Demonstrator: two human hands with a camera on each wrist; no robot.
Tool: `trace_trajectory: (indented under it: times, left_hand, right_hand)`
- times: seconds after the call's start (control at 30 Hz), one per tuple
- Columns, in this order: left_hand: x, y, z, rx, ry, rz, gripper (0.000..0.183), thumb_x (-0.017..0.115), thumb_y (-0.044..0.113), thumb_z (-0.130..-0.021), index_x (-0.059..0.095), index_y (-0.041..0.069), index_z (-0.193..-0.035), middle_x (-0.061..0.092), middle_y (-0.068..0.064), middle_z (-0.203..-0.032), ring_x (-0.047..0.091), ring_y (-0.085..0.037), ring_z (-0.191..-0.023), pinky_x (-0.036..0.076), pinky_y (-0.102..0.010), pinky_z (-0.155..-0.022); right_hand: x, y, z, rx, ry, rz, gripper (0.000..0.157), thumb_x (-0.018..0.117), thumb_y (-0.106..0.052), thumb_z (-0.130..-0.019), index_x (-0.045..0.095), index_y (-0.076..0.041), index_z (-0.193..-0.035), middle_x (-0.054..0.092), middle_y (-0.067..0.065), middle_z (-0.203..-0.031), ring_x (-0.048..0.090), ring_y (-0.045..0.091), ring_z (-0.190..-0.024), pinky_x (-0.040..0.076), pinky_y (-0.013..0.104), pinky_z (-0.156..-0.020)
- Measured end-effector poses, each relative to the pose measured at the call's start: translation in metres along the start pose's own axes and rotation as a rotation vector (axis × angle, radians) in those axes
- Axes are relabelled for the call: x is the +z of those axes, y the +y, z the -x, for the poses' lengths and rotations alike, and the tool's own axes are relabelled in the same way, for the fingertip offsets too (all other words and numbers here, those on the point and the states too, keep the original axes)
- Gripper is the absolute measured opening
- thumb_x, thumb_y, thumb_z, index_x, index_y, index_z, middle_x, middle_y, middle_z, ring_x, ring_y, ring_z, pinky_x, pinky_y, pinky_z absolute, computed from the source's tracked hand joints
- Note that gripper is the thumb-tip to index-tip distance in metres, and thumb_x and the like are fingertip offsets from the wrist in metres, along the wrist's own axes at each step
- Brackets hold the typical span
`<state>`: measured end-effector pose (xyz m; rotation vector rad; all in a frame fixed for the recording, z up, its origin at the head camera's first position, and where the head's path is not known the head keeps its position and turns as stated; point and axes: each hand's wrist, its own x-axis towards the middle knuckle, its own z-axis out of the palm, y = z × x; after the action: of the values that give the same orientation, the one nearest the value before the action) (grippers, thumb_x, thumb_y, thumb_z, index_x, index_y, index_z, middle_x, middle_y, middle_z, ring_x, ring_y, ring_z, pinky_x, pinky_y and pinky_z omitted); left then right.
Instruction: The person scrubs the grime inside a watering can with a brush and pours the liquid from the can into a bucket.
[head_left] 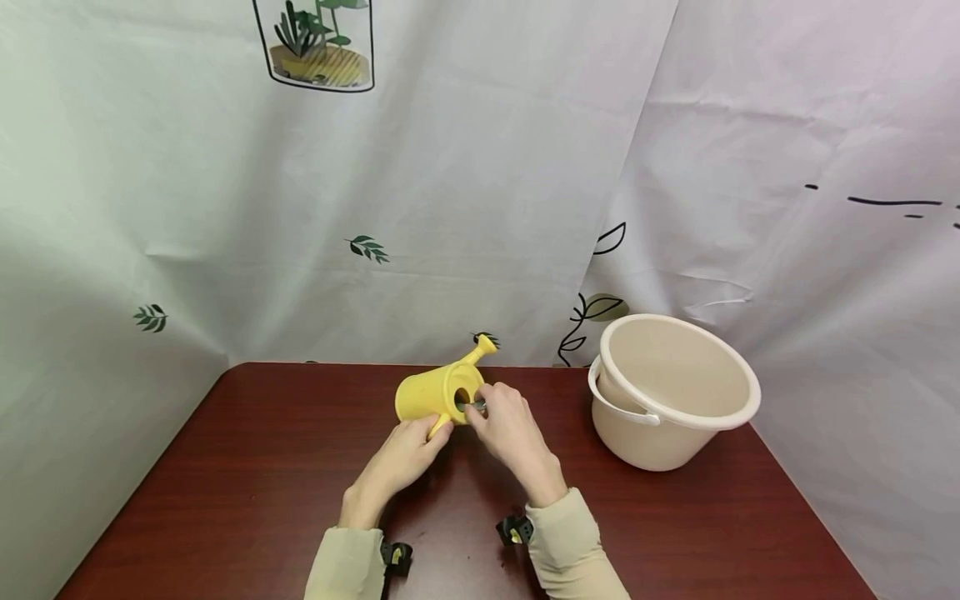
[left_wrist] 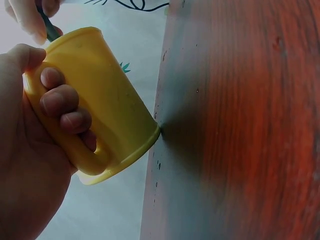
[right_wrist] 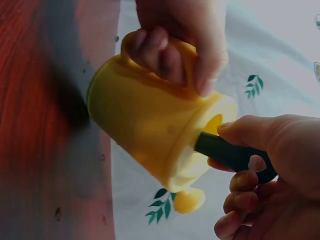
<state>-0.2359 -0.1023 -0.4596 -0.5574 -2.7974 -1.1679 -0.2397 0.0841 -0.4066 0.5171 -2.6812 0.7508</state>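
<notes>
A yellow watering can (head_left: 423,396) is tilted over the far part of the table, its round opening turned toward the right hand and its spout pointing up and away. The left hand (head_left: 405,454) grips the can's handle (left_wrist: 82,155), fingers curled through the loop. Between thumb and fingers, the right hand (head_left: 513,429) holds a dark green handle-like object (right_wrist: 230,152). One end of this object reaches into the can's opening; that end is hidden inside, so I cannot tell what kind of thing it is.
Two cream buckets (head_left: 648,442), one set inside the other at a slant, stand at the right of the dark red wooden table (head_left: 247,467). Behind the table hangs a white cloth (head_left: 465,167) printed with leaves. A black strap (head_left: 513,529) is on the right wrist.
</notes>
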Motion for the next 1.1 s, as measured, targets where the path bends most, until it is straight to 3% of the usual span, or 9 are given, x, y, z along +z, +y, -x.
trace_trajectory:
  times: [0.37, 0.63, 1.1]
  left_hand:
    - [0.001, 0.000, 0.000, 0.024, 0.015, -0.012, 0.036, 0.051, 0.036, -0.102, 0.046, 0.019, -0.071, 0.034, 0.009, -0.060, 0.034, -0.005, -0.053, 0.035, -0.025, -0.056]
    - [0.001, -0.002, 0.000, 0.026, 0.022, -0.008, 0.037, 0.051, 0.037, -0.102, 0.046, 0.018, -0.071, 0.035, 0.008, -0.061, 0.035, -0.006, -0.053, 0.035, -0.025, -0.056]
    - [0.000, -0.001, -0.001, 0.009, 0.007, 0.003, 0.035, 0.051, 0.037, -0.102, 0.048, 0.020, -0.071, 0.035, 0.010, -0.061, 0.036, -0.005, -0.053, 0.036, -0.025, -0.056]
  right_hand:
    - [0.010, 0.003, 0.000, -0.017, 0.011, 0.012, 0.014, 0.069, -0.020, -0.090, 0.067, -0.007, -0.091, 0.054, 0.001, -0.075, 0.053, 0.015, -0.061, 0.045, 0.028, -0.056]
    - [0.000, 0.001, 0.000, -0.018, 0.012, 0.009, 0.010, 0.069, -0.017, -0.089, 0.066, -0.007, -0.087, 0.052, 0.001, -0.073, 0.050, 0.014, -0.061, 0.044, 0.028, -0.056]
    - [-0.017, -0.006, 0.003, -0.011, 0.029, 0.024, 0.010, 0.068, -0.017, -0.088, 0.068, -0.007, -0.090, 0.057, 0.001, -0.077, 0.055, 0.015, -0.068, 0.048, 0.029, -0.062]
